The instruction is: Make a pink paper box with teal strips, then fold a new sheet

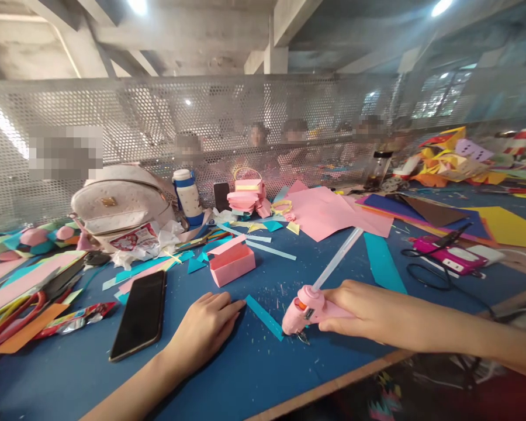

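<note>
My right hand point(348, 307) is wrapped around the handle of a pink hot glue gun point(298, 313). A long clear glue stick point(338, 257) sticks up out of the gun's back. The nozzle points down at the right end of a narrow blue paper strip point(265, 317) lying on the table. My left hand point(210, 324) rests low on the table, fingers closed at the strip's left end. Its thumb and lower fingers are partly hidden. Just beyond the left hand stands a small pink paper box point(232, 263) with its flap raised.
A black phone point(139, 313) lies left of my left hand, near scissors point(17, 318). Behind are a white backpack point(123, 202), a bottle point(187, 196) and pink paper sheets point(328, 210). A magenta power strip point(449, 256) with cables sits at right on the blue table point(228, 386).
</note>
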The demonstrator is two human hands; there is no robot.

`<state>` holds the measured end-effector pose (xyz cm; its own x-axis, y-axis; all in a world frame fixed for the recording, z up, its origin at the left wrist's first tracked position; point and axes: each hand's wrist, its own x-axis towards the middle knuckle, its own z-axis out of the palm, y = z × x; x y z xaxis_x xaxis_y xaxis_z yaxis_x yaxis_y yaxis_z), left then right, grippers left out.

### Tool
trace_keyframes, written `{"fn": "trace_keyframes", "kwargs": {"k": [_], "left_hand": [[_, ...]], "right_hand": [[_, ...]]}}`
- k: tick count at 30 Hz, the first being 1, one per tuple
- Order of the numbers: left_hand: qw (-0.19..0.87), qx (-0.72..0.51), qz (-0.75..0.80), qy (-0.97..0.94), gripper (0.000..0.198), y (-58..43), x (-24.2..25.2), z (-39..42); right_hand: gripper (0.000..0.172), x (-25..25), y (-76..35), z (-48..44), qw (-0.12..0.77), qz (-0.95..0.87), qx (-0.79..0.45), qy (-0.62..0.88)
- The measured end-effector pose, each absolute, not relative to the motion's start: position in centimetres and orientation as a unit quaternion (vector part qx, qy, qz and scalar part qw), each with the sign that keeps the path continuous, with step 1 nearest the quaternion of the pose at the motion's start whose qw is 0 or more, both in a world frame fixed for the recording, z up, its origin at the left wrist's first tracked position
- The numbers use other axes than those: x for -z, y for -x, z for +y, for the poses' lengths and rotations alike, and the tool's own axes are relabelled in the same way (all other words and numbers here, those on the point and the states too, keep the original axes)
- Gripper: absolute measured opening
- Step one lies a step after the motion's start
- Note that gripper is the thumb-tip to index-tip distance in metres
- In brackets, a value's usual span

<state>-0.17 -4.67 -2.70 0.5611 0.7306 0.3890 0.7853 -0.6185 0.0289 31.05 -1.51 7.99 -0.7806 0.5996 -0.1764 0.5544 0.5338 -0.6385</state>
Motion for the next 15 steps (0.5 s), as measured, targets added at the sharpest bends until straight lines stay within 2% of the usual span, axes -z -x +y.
{"fn": "trace_keyframes", "kwargs": {"k": [6,11,15], "left_hand": [[0.07,0.186,-0.434,0.879,0.031,0.4,2.7,-4.7],[0.099,0.256,-0.37,0.888,0.026,0.1,2.3,-5.4],[0.064,0.202,-0.334,0.918,0.027,-1.2,1.7,-6.3]], "right_hand": [[0.029,-8.0,-31.3,-1.5,0.02,-0.879,-0.323,0.349],[0.034,-8.0,-31.6,-1.5,0.001,-0.885,-0.289,0.364],[0.04,-7.3,-32.0,-1.2,0.002,-0.884,-0.264,0.386]]}}
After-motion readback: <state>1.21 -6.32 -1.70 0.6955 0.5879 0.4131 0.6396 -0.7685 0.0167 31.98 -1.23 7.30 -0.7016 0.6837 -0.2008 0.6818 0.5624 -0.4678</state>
